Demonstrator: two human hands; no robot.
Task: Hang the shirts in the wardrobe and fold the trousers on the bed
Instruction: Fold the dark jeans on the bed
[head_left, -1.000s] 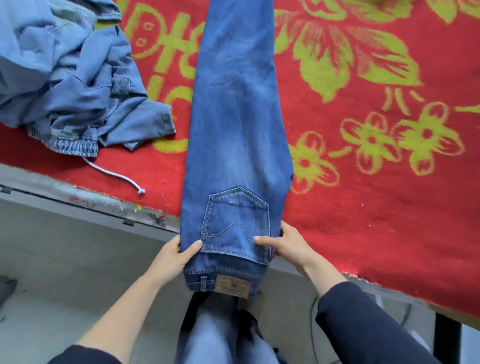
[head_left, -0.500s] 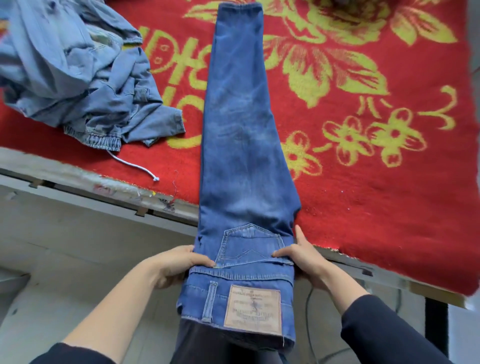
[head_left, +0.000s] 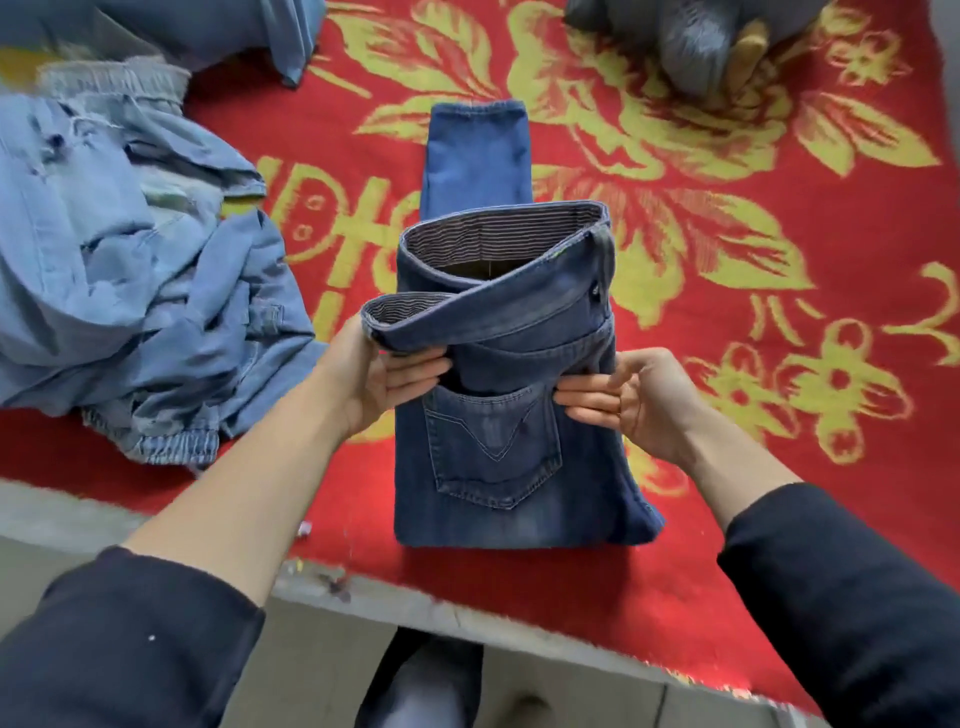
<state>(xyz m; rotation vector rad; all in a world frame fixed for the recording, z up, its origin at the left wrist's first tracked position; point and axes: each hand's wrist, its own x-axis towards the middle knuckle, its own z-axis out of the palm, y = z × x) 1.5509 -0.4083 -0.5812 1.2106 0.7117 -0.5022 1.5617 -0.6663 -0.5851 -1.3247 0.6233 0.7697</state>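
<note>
Head: folded denim jeans (head_left: 498, 467); striped waistband lining (head_left: 498, 228)

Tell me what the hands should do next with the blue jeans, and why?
Probably lower the waistband flat onto the jeans and press it smooth. The left hand and right hand hold it at the sides of the fold, the waistband stands up open and loose, and the hem end lies flat on the bed cover.
</note>
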